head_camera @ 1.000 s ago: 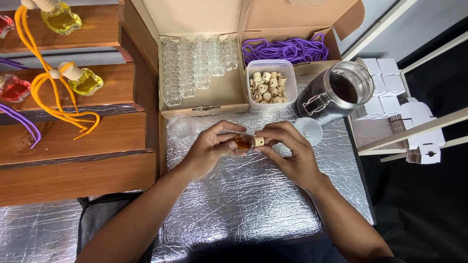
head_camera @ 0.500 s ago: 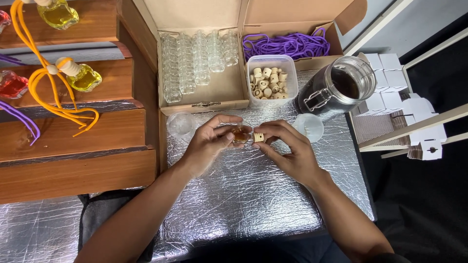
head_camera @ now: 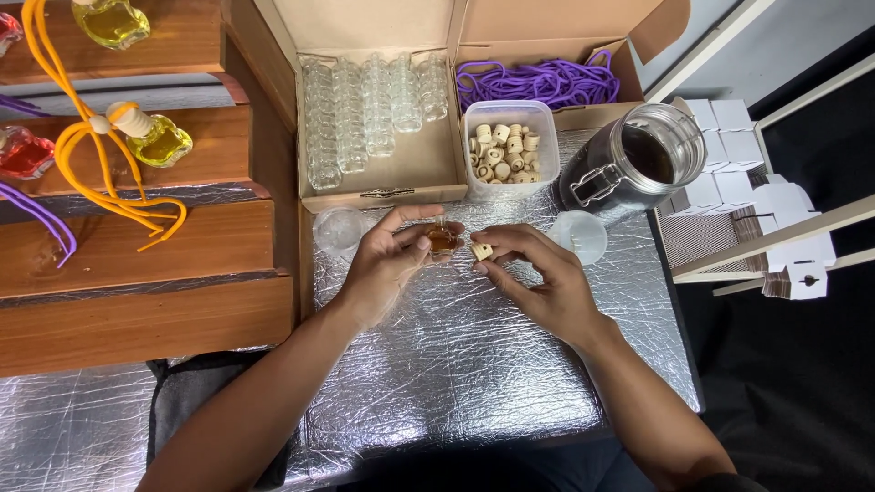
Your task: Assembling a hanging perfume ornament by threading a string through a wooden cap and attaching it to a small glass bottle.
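Note:
My left hand (head_camera: 387, 264) pinches a small glass bottle (head_camera: 443, 239) holding amber liquid, just above the foil-covered table (head_camera: 456, 364). My right hand (head_camera: 533, 278) holds a small wooden cap (head_camera: 480, 251) between thumb and fingers, right beside the bottle's mouth but apart from it. Both hands hover near the back of the table, in front of the open cardboard boxes.
A cardboard box of empty glass bottles (head_camera: 365, 109), a box of purple cords (head_camera: 538, 82), a plastic tub of wooden caps (head_camera: 507, 150), a dark glass jar (head_camera: 633, 164), two white funnels (head_camera: 580, 235). Wooden steps (head_camera: 137, 264) at left carry filled bottles with orange cords (head_camera: 146, 137). White small boxes (head_camera: 738, 191) at right.
The wooden cap in my right hand has drawn slightly away from the bottle. My left hand has tilted the bottle a little. Both hands stay in the same spot.

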